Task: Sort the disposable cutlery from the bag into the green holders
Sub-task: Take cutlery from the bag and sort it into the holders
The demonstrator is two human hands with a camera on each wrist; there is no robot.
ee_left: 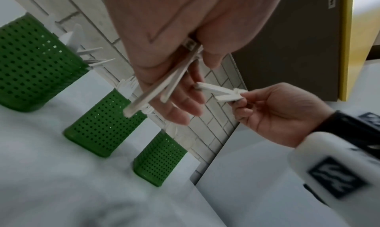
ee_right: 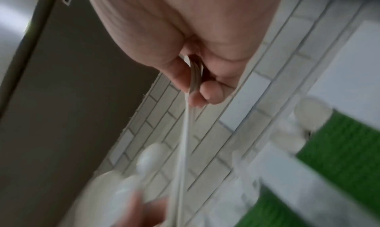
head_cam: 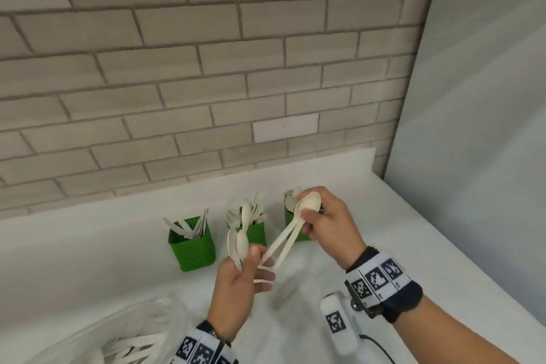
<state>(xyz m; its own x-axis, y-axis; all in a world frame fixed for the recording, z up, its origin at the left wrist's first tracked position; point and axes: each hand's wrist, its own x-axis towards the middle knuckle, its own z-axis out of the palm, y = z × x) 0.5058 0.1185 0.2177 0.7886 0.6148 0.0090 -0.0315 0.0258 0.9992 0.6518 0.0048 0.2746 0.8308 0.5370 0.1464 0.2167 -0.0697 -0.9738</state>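
Observation:
Three green perforated holders stand by the brick wall: the left one [head_cam: 192, 245] has knives, the middle one [head_cam: 255, 232] forks, the right one [head_cam: 291, 223] spoons. My left hand [head_cam: 254, 269] grips a bunch of white spoons [head_cam: 237, 241], bowls up, in front of the middle holder. My right hand [head_cam: 310, 216] pinches the bowls of two spoons [head_cam: 310, 202] in front of the right holder; their handles [head_cam: 283, 245] slant down to my left fingers. The left wrist view shows the gripped handles [ee_left: 156, 90] and all three holders [ee_left: 104, 125]. In the right wrist view, the pinched spoon bowls [ee_right: 194, 77] are edge-on.
A clear plastic bag [head_cam: 124, 334] with more white cutlery lies at the lower left on the white counter [head_cam: 88, 260]. A pale wall panel [head_cam: 472, 127] closes the right side. A white marked device [head_cam: 336, 322] with a cable hangs below my right wrist.

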